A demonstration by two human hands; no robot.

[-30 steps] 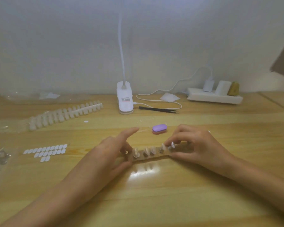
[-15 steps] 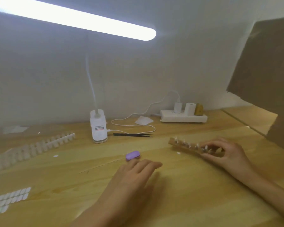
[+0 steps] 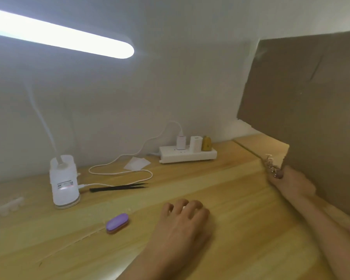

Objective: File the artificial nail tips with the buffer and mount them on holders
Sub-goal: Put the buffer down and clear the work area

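Head view. Right hand (image 3: 291, 184), far right beside the brown cardboard panel (image 3: 303, 110), pinches the near end of a slim wooden holder strip (image 3: 268, 161). The strip carries small mounted nail tips (image 3: 272, 168) and angles away over the pale wooden table (image 3: 220, 199).

Left hand (image 3: 182, 219) rests on the table with fingers loosely curled and nothing clearly held. Purple oval buffer block (image 3: 117, 221) lies just to its left.

Judgement: keep the strip level with the tips upward, and set it down clear of the cardboard.

White lamp base (image 3: 64, 182) bears a printed label, too blurred to read.
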